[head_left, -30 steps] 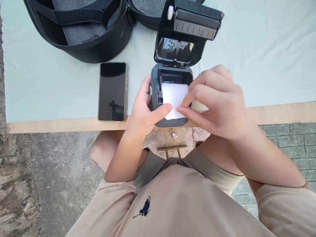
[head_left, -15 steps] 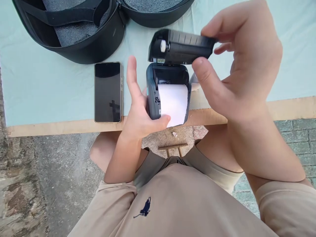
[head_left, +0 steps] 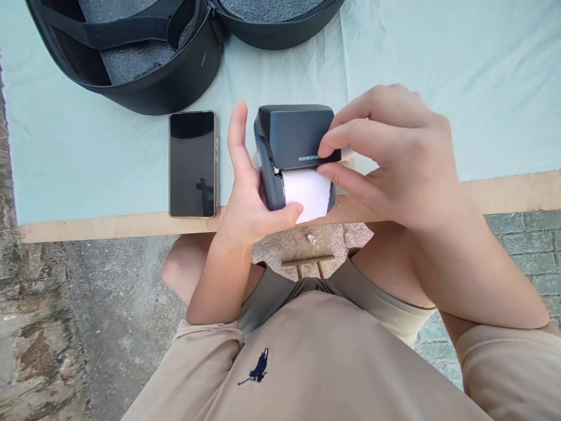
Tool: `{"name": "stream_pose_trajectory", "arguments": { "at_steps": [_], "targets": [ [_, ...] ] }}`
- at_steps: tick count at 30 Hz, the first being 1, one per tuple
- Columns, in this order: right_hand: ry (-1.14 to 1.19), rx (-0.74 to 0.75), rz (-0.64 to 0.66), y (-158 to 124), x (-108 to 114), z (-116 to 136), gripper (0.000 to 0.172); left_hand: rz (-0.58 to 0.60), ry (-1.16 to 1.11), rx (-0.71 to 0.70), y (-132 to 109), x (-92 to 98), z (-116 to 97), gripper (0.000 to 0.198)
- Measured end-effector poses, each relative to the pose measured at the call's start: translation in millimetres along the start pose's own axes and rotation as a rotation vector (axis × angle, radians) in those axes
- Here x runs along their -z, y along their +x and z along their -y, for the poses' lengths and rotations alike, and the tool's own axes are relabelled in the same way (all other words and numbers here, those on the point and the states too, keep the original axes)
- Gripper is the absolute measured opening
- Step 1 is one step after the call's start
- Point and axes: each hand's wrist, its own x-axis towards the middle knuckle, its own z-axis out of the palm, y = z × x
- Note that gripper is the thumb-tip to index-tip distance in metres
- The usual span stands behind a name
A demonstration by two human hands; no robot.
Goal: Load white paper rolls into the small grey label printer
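Note:
A small dark label printer (head_left: pixel 272 190) with NIIMBOT lettering is held above the table's front edge. My left hand (head_left: pixel 252 202) grips it from the left, thumb pressed on the white paper (head_left: pixel 309 190) that sticks out of the front, index finger pointing up. The printer's lid (head_left: pixel 300 131) is swung most of the way down over the paper, with a gap still showing at its front left. My right hand (head_left: pixel 390 152) pinches the lid's front right edge between thumb and fingers. The fingers of my left hand behind the printer are mostly hidden.
A phone (head_left: pixel 193 164) with a dark screen lies left of the printer. Behind it stands an unzipped black case (head_left: pixel 149 93) with grey foam and a strap; its other half (head_left: pixel 284 36) lies alongside. Pale cloth (head_left: pixel 438 70) covers the table, which has a bare wooden front edge (head_left: pixel 517 192).
My right hand has swung the printer's lid from raised down towards me, over the paper. My left hand has kept its hold on the printer with hardly any movement.

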Motion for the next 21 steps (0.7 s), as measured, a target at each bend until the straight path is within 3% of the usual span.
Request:
{"name": "stream_pose_trajectory", "arguments": {
  "at_steps": [4, 6, 9, 11, 15, 18, 21],
  "targets": [
    [0.057, 0.039, -0.021, 0, -1, -1, 0.012, 0.033, -0.054, -0.032, 1, 3.3, 4, 0.129],
    [0.072, 0.054, -0.027, 0, -1, 1, 0.016, 0.033, -0.126, -0.060, 1, 2.6, 5, 0.108],
    [0.065, 0.077, -0.071, 0, 0, 8, 0.013, -0.105, -0.174, -0.015, -1, -2.1, 1, 0.060],
    [0.090, 0.072, -0.097, 0, 2, 14, 0.023, -0.140, -0.135, 0.024, -2, -5.3, -3, 0.044],
    [0.133, 0.005, -0.001, -2, 7, 20, 0.042, -0.114, -0.040, 0.059, -4, -6.9, -10, 0.040],
    [0.146, -0.007, 0.078, -2, 8, 21, 0.040, -0.084, -0.027, 0.088, -5, -6.2, -15, 0.040],
    [0.151, -0.045, 0.064, 0, 6, 21, 0.036, -0.068, -0.076, 0.105, -5, -6.6, -17, 0.037]
  ]
}}
